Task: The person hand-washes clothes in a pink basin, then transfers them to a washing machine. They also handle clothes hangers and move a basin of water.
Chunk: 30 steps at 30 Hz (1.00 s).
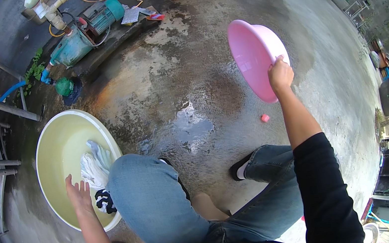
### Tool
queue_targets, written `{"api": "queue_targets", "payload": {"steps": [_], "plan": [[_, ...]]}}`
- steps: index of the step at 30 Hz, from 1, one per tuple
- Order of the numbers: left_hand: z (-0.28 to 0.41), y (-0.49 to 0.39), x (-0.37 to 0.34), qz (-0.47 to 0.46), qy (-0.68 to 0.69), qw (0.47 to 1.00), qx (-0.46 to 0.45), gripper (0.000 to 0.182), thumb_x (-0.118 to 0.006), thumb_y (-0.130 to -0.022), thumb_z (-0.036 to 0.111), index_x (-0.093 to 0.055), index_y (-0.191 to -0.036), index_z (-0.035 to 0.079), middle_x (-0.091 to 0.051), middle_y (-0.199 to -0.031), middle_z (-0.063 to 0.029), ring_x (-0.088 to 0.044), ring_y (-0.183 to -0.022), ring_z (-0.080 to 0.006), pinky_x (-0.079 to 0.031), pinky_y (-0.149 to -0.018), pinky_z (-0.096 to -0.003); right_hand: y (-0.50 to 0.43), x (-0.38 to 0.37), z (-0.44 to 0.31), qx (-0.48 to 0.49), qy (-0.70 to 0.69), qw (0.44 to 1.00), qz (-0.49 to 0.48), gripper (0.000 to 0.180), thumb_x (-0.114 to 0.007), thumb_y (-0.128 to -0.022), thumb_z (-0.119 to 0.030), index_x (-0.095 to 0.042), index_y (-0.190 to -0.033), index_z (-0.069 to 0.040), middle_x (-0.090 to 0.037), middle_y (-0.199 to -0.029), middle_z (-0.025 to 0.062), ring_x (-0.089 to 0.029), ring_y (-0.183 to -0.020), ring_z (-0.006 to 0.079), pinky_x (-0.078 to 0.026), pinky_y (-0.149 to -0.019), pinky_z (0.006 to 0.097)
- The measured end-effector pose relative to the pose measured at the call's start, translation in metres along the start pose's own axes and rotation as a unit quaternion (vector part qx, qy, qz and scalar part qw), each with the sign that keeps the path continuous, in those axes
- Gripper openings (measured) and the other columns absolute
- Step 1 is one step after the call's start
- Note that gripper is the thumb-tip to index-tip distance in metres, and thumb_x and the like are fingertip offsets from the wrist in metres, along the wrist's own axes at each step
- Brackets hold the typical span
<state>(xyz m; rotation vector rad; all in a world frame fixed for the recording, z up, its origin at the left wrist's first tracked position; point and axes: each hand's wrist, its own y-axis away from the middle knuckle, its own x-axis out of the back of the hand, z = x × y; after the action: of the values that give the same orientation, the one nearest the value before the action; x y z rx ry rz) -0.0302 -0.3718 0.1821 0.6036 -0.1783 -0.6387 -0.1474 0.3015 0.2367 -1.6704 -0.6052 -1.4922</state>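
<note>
My right hand (281, 74) grips the rim of a pink plastic basin (250, 58), which is tipped on its side above the wet concrete. No contents show inside it. My left hand (80, 193) is held over a large pale yellow tub (53, 157), its fingers apart and nothing in them. White and pale blue wrung cloths (92, 167) lie in the tub beside my knee. Below them is a black-and-white cloth (105, 202), partly hidden by my leg.
A teal electric water pump (91, 35) with pipes stands on a low ledge at upper left. A small pink cap (265, 117) lies on the wet concrete floor (193, 65). Metal frame bars (3, 101) run along the left. A blue-handled broom (378, 216) is at lower right.
</note>
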Motion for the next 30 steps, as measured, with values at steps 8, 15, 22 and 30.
{"api": "queue_targets", "payload": {"steps": [8,15,22,30], "plan": [[0.073,0.14,-0.117,-0.244,-0.001,0.952,-0.186,0.056,-0.051,-0.093,0.028,-0.032,-0.142,0.006,-0.034,-0.143,-0.0177,-0.036,-0.132,-0.0263,-0.032,-0.106,-0.0391,0.076,-0.044,0.03,-0.096,-0.119,0.988,-0.011,0.028,-0.06,-0.078,-0.022,-0.066,-0.091,0.002,-0.066,-0.086,0.0251,-0.066,-0.083,0.0401,-0.052,-0.077,0.0455],[-0.062,0.258,-0.179,-0.379,-0.088,0.912,0.127,0.07,-0.059,-0.089,0.024,-0.022,-0.145,0.005,-0.026,-0.148,-0.0207,-0.03,-0.135,-0.0324,-0.027,-0.109,-0.046,0.208,-0.136,0.023,-0.397,-0.432,0.797,-0.144,0.031,-0.063,-0.069,-0.017,-0.064,-0.079,0.013,-0.061,-0.062,0.0165,-0.058,-0.046,0.0234,-0.043,-0.039,0.0366],[-0.233,0.232,-0.18,-0.134,-0.274,0.915,0.264,0.076,-0.067,-0.082,0.033,-0.031,-0.141,0.002,-0.023,-0.15,-0.0174,-0.02,-0.138,-0.0359,-0.013,-0.108,-0.0581,0.282,-0.125,0.005,-0.462,-0.46,0.687,-0.321,0.042,-0.065,-0.074,-0.024,-0.063,-0.096,0.011,-0.066,-0.088,0.0263,-0.068,-0.077,0.0315,-0.054,-0.057,0.0382],[-0.331,0.126,-0.141,-0.16,-0.289,0.863,0.382,0.076,-0.054,-0.088,0.043,-0.021,-0.143,0.003,-0.031,-0.145,-0.0148,-0.028,-0.136,-0.0301,-0.027,-0.108,-0.044,0.24,0.107,0.02,0.01,-0.577,0.81,-0.104,0.079,-0.062,-0.084,-0.022,-0.017,-0.145,0.003,-0.029,-0.143,0.03,-0.029,-0.135,0.041,-0.025,-0.11,0.0447]]}}
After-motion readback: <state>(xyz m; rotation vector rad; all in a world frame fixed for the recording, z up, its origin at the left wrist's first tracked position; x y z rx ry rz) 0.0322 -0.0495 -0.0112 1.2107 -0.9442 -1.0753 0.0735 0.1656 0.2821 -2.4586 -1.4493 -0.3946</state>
